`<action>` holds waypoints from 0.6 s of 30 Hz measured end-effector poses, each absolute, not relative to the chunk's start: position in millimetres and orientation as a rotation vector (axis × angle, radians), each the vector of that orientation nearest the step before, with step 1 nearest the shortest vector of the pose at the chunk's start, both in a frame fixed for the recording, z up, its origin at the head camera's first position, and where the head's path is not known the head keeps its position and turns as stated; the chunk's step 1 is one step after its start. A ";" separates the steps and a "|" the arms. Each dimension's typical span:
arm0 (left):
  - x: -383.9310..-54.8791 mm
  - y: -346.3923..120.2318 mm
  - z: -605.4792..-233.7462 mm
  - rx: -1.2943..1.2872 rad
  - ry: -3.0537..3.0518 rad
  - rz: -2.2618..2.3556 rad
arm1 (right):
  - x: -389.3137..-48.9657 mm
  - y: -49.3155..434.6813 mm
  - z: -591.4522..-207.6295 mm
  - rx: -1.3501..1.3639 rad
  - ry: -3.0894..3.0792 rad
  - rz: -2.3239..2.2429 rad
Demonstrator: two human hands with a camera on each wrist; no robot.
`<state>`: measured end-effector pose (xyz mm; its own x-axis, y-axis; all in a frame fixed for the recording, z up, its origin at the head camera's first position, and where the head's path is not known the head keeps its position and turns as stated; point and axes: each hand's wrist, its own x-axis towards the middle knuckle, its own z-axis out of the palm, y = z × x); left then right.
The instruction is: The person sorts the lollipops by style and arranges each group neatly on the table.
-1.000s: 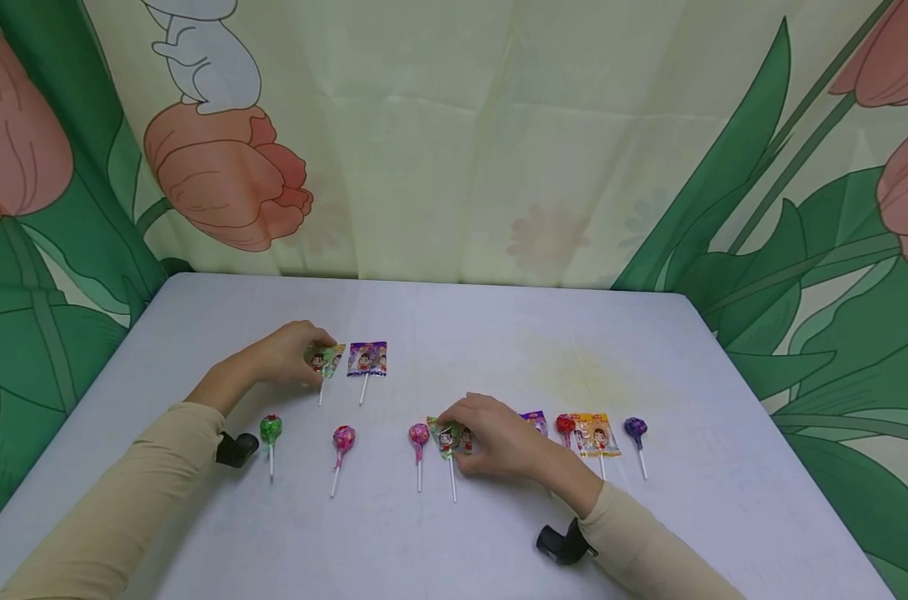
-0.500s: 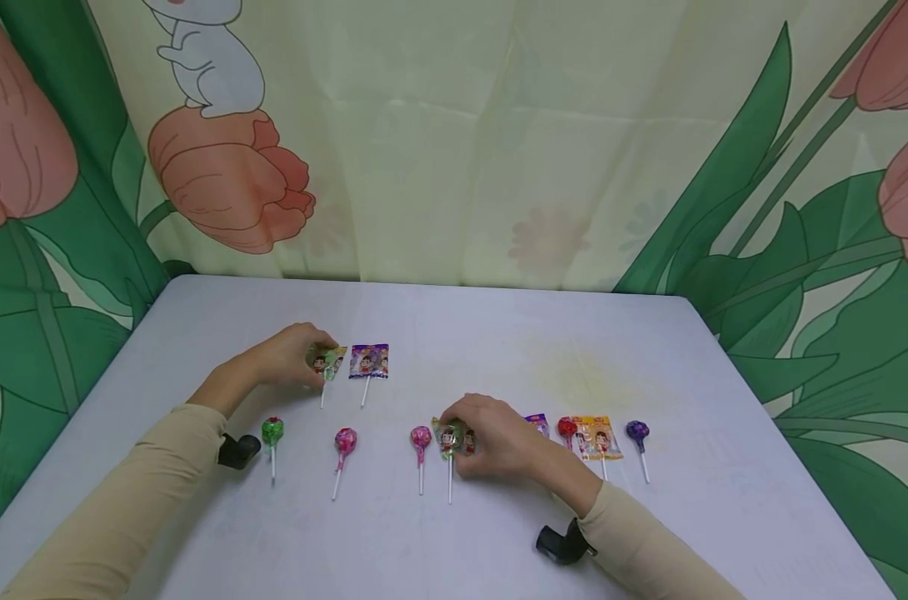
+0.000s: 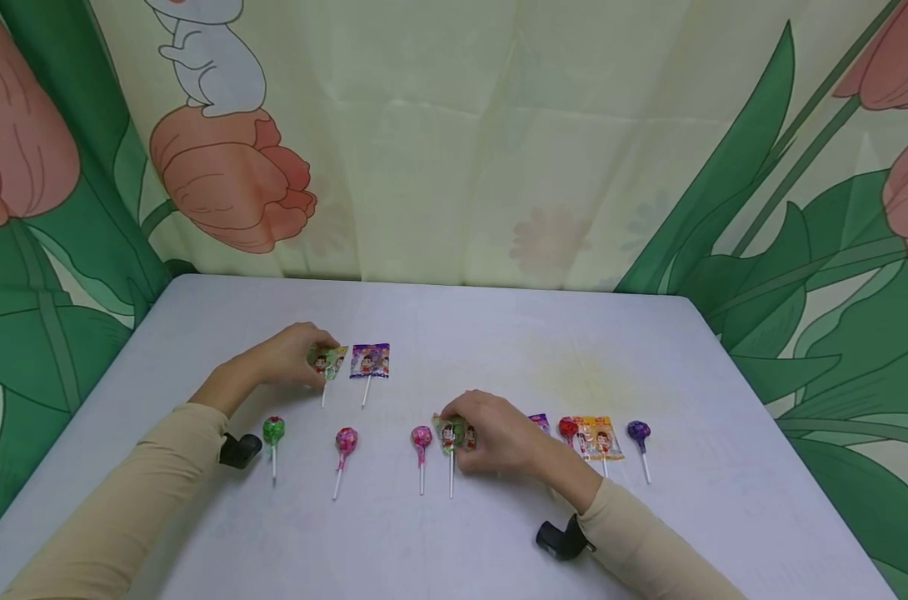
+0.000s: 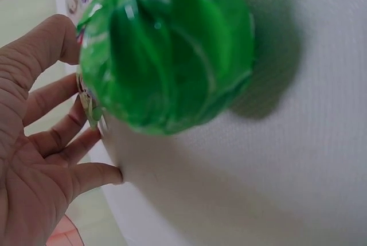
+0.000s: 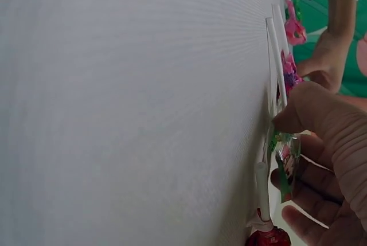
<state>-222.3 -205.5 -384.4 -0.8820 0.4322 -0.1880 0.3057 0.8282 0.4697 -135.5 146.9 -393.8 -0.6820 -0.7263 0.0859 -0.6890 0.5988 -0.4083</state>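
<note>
At the back left, my left hand [image 3: 292, 354] holds a flat green-packeted lollipop [image 3: 332, 362], fingers and thumb about its left part; its white stick points toward me. Right of it lies a purple-packeted lollipop [image 3: 370, 361], apart from the hand. Nearer the middle, my right hand [image 3: 495, 433] grips another green-packeted lollipop [image 3: 450, 435] by its right side. In the right wrist view that packet [image 5: 288, 163] shows between thumb and fingers. A pink round lollipop [image 3: 421, 437] lies just left of it. The right hand partly hides a purple packet [image 3: 540, 422].
A green round lollipop [image 3: 273, 430] lies by the left wrist and looms large in the left wrist view. Another pink lollipop [image 3: 346, 441] lies right of it. At right are a red lollipop [image 3: 568, 427], an orange-packeted one [image 3: 600, 436] and a dark purple one [image 3: 638, 431].
The green-packeted lollipop in my right hand has turned slightly, its stick now pointing straighter toward me. The right hand has shifted very slightly away from me. The left hand stays in place.
</note>
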 end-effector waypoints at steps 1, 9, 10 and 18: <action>-222.4 -205.6 -384.2 0.562 2.724 0.626 | -135.6 146.5 -393.6 -1.210 2.728 -0.627; -222.6 -206.0 -381.8 0.570 2.723 0.614 | -135.1 143.7 -393.4 -1.194 2.736 -0.582; -222.4 -205.8 -381.7 0.569 2.722 0.617 | -134.9 143.6 -393.2 -1.193 2.735 -0.584; -221.4 -203.7 -383.1 0.541 2.719 0.630 | -137.5 145.3 -392.6 -1.190 2.742 -0.627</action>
<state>-221.4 -203.7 -383.1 -0.8848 0.4214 -0.1989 0.2909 0.8330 0.4706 -137.5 145.3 -392.6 -0.6931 -0.7162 0.0817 -0.6804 0.6128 -0.4019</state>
